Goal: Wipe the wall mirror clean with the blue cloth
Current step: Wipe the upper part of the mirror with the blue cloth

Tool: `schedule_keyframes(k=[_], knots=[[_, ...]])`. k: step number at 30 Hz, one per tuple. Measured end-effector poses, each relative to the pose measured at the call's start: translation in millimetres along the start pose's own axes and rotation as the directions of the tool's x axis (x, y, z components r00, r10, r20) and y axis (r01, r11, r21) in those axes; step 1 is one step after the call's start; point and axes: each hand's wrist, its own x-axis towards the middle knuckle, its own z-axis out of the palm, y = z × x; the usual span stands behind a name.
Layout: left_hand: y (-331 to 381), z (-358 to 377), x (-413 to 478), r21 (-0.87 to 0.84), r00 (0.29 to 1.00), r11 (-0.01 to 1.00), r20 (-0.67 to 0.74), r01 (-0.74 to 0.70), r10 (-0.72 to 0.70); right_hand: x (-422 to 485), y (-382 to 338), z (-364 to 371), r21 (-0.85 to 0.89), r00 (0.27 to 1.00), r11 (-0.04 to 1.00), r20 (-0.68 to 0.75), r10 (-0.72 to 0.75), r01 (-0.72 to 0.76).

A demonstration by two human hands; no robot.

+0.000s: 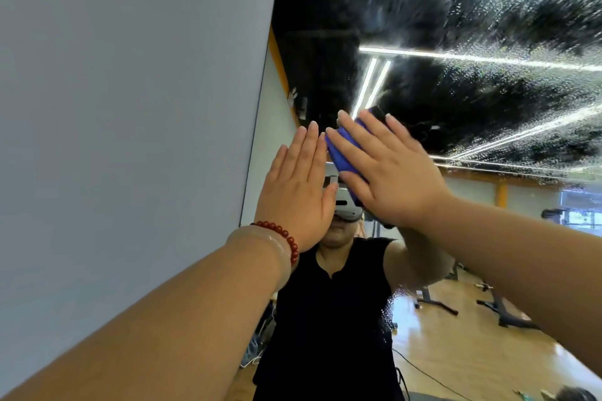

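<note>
The right hand (391,172) makes no closed grip: its fingers are straight and spread, pressing the folded blue cloth (342,153) flat on the wall mirror (423,26). The left hand (296,185), open and empty, lies just left of the grip. Spray droplets (521,26) lie above and right of it, so I'd sweep there in overlapping strokes with even pressure.
</note>
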Motion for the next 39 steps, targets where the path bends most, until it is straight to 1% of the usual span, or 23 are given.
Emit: schedule_keyframes(k=[1, 2, 4, 5, 6, 8, 10, 11, 12, 14, 15, 16, 18, 20, 21, 23, 25, 30, 32, 34, 35, 36, 39], knots=[[0, 0, 0, 0.005, 1.0, 1.0, 0.004, 0.0, 0.0, 4, 9, -2, -0.018, 1.0, 1.0, 0.009, -0.017, 0.017], [-1, 1, 0, 0.011, 1.0, 1.0, 0.001, -0.003, 0.003, 10, 19, -3, -0.018, 0.999, 0.999, -0.002, 0.043, -0.043], [-2, 2, 1, 0.021, 1.0, 1.0, -0.01, -0.004, 0.004, 21, 27, -6, 0.024, 0.959, 0.96, -0.045, 0.281, -0.28], [-2, 2, 1, 0.014, 1.0, 1.0, -0.014, -0.001, 0.001, 23, 22, -6, 0.033, 0.931, 0.933, -0.062, 0.359, -0.357], [-2, 2, 1, 0.009, 1.0, 1.0, -0.015, 0.001, 0.0, 23, 12, -5, 0.04, 0.927, 0.929, -0.06, 0.369, -0.368], [-1, 0, 3, 0.0, 1.0, 1.0, -0.008, 0.004, -0.004, 16, -4, -1, 0.03, 0.981, 0.981, -0.016, 0.192, -0.191], [-2, 0, 3, 0.0, 1.0, 1.0, 0.003, 0.0, 0.0, 14, 5, -3, -0.008, 0.999, 1.0, 0.03, 0.013, -0.012], [-2, 1, 3, -0.003, 1.0, 1.0, -0.009, -0.009, 0.009, 19, 18, -4, -0.011, 0.999, 0.999, 0.019, 0.048, -0.048], [-3, 2, 2, -0.004, 1.0, 1.0, -0.022, -0.014, 0.014, 26, 29, -7, 0.012, 0.987, 0.987, -0.013, 0.159, -0.159], [-5, 3, 2, -0.009, 0.999, 1.0, -0.034, -0.016, 0.015, 36, 41, -9, 0.047, 0.911, 0.912, -0.044, 0.409, -0.407], [-4, 3, 2, -0.003, 0.999, 1.0, -0.031, -0.009, 0.009, 39, 37, -9, 0.036, 0.888, 0.889, -0.044, 0.458, -0.457], [-4, 3, 2, 0.004, 1.0, 1.0, -0.029, -0.005, 0.005, 39, 29, -8, 0.029, 0.899, 0.9, -0.043, 0.437, -0.436], [-2, -2, 4, -0.006, 1.0, 1.0, -0.019, 0.001, -0.002, 33, 18, -8, 0.026, 0.972, 0.972, -0.026, 0.234, -0.233], [-4, -6, 9, -0.046, 0.998, 0.999, -0.06, -0.003, 0.001, 32, 26, -7, 0.004, 0.998, 0.998, -0.011, 0.064, -0.064], [-5, -9, 13, -0.041, 0.993, 0.999, -0.118, -0.028, 0.023, 35, 35, -8, -0.005, 0.997, 0.997, -0.017, 0.078, -0.078], [-5, -16, 24, -0.023, 0.974, 0.999, -0.225, -0.033, 0.027, 41, 44, -10, 0.028, 0.973, 0.973, -0.041, 0.229, -0.228], [-5, -22, 40, -0.048, 0.973, 0.999, -0.231, 0.005, -0.016, 44, 36, -7, 0.023, 0.947, 0.949, -0.066, 0.314, -0.314], [-3, -18, 67, 0.0, 0.983, 1.0, -0.182, 0.017, -0.016, 40, 39, -7, -0.016, 0.999, 0.999, -0.03, 0.032, -0.033], [-5, -12, 66, 0.0, 0.984, 1.0, -0.179, 0.012, -0.012, 48, 56, -11, -0.005, 0.987, 0.987, -0.03, 0.161, -0.161], [-6, -9, 65, 0.012, 0.982, 1.0, -0.188, 0.009, -0.006, 55, 57, -10, 0.016, 0.927, 0.928, -0.043, 0.372, -0.372], [-6, -9, 65, 0.011, 0.981, 1.0, -0.194, 0.008, -0.005, 57, 49, -9, 0.018, 0.913, 0.914, -0.047, 0.405, -0.405], [-6, -9, 65, 0.005, 0.98, 1.0, -0.196, 0.008, -0.007, 58, 38, -9, 0.032, 0.927, 0.929, -0.05, 0.371, -0.369], [-6, -8, 65, -0.013, 0.978, 1.0, -0.208, 0.004, -0.006, 53, 29, -9, 0.014, 0.996, 0.996, 0.005, 0.089, -0.089]])
